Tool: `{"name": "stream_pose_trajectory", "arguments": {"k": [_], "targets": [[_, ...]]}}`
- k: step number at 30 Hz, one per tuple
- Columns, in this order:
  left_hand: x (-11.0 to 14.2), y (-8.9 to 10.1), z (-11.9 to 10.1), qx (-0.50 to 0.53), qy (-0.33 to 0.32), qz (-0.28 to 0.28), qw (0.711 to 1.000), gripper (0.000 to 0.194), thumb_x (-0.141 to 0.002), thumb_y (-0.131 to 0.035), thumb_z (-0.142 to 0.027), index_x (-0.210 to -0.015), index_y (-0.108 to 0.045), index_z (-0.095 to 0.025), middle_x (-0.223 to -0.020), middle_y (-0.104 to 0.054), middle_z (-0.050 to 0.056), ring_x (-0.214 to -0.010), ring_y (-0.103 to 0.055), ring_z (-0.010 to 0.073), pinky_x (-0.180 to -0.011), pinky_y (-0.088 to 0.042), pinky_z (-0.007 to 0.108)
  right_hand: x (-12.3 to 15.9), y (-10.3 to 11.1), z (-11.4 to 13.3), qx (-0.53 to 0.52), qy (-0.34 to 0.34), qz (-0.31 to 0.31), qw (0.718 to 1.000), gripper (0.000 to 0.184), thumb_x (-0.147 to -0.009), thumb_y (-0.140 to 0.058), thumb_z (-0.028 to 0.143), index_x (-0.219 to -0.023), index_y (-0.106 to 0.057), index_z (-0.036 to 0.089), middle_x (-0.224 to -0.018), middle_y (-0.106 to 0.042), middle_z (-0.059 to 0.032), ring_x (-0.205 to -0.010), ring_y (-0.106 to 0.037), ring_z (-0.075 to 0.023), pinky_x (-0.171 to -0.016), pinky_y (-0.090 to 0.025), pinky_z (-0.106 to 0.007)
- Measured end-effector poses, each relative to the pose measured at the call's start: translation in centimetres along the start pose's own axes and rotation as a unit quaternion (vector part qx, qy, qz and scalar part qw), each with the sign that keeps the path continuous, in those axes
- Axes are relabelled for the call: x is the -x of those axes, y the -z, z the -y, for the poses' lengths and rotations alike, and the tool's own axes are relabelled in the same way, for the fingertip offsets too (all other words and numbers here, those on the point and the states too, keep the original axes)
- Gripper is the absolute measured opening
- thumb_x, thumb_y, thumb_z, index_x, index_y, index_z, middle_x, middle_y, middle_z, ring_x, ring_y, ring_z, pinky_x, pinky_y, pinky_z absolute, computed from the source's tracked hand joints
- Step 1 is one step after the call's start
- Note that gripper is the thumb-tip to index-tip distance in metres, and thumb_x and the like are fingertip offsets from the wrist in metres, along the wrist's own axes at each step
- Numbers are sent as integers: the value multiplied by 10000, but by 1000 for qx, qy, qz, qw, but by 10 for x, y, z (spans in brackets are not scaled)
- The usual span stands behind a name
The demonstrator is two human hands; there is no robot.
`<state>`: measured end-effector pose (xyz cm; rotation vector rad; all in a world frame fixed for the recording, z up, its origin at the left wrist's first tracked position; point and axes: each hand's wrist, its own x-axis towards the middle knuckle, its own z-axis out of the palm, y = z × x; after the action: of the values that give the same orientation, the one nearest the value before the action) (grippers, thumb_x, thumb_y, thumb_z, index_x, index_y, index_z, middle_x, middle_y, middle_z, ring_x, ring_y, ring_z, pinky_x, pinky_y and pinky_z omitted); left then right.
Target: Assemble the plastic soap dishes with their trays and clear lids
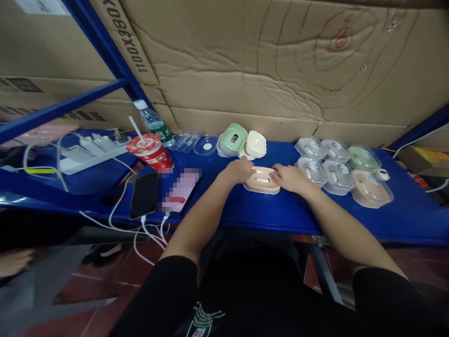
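A pink oval soap dish [262, 180] lies on the blue shelf [252, 208] in front of me. My left hand [238, 171] grips its left end with curled fingers. My right hand [291, 178] holds its right end, fingers closed over the rim. Behind them stand stacks of green dishes [233, 139] and cream dishes [256, 143]. Several finished dishes under clear lids [336, 161], grey, green and pink, sit in rows to the right.
Clear lids [206, 145] lie at the back. A red cup with a straw [149, 150], a water bottle [154, 122], two phones on cables [144, 194] and a white power strip [91, 152] occupy the left. Cardboard lines the back wall.
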<state>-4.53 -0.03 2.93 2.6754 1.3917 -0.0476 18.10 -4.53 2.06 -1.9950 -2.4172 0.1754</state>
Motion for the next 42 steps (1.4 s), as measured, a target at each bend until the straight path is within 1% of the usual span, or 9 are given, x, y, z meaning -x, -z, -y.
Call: {"name": "stream_pose_trajectory", "arguments": {"k": [4, 9, 12, 16, 18, 24, 29, 36, 42], "targets": [[4, 4, -3, 2, 36, -2, 999, 389, -1092, -441, -308, -1328, -686, -118, -1367, -727, 195, -1253, -706, 323, -1020, -550, 413, 0, 3, 2, 5, -48, -80, 996, 587, -1046, -513, 570, -1461, -630, 172, -1094, -823, -200, -996, -793, -394, -794, -564, -457], [4, 15, 3, 37, 90, -40, 994, 353, -1042, -581, -440, -1207, -751, -179, -1296, -772, 151, -1229, -716, 346, -999, -561, 429, 2, 1, 2, -41, 22, -136, 990, 529, -1048, -534, 586, -1404, -688, 225, -1056, -845, -122, -1005, -800, -360, -814, -580, -441], [5, 28, 19, 102, 155, -144, 972, 359, -1044, -565, -530, -1103, -771, -241, -1180, -800, 97, -1161, -729, 324, -959, -574, 419, 1, -5, 2, -74, 80, -136, 985, 461, -1053, -551, 560, -1329, -736, 242, -1173, -839, -99, -1064, -795, -342, -866, -588, -441], [16, 40, 50, 107, 280, -300, 906, 321, -1077, -461, -334, -1235, -723, -238, -1310, -732, 127, -1186, -713, 316, -1004, -558, 440, -1, -11, 1, -111, 123, -138, 977, 403, -1050, -576, 514, -1298, -754, 252, -1275, -818, -70, -1081, -791, -311, -904, -589, -435], [19, 39, 68, 104, 321, -280, 899, 341, -1038, -494, -267, -1308, -698, -223, -1399, -678, 162, -1210, -704, 337, -1029, -550, 465, -2, -11, 0, -116, 121, -137, 976, 403, -1045, -582, 509, -1289, -759, 242, -1217, -833, -74, -1041, -794, -301, -886, -588, -427], [5, 11, 110, 116, 374, -137, 910, 435, -984, -558, -209, -1408, -656, -196, -1505, -624, 215, -1311, -672, 380, -1071, -531, 501, -1, -8, 1, -110, 115, -136, 978, 411, -1034, -582, 490, -1295, -763, 230, -1108, -846, -88, -964, -794, -296, -829, -580, -421], [-3, 1, 117, 136, 376, -121, 909, 411, -908, -656, -162, -1311, -720, -206, -1386, -722, 209, -1315, -684, 367, -1049, -546, 467, -1, -7, 2, -111, 114, -135, 978, 362, -1022, -612, 452, -1282, -767, 253, -1170, -840, -78, -1051, -790, -307, -868, -582, -424], [9, 23, 99, 162, 375, -256, 876, 322, -986, -565, -224, -1274, -709, -219, -1408, -702, 158, -1303, -679, 327, -1107, -529, 470, 0, -5, 3, -109, 112, -132, 979, 387, -1030, -613, 462, -1300, -765, 230, -1117, -848, -82, -1001, -792, -305, -842, -566, -414], [13, 32, 86, 208, 310, -452, 811, 195, -1025, -568, -289, -1202, -609, -219, -1302, -716, 148, -1281, -674, 313, -1121, -505, 444, 0, -5, 4, -113, 113, -129, 979, 394, -1028, -615, 482, -1282, -765, 221, -1096, -848, -83, -998, -789, -310, -837, -560, -416]]}}
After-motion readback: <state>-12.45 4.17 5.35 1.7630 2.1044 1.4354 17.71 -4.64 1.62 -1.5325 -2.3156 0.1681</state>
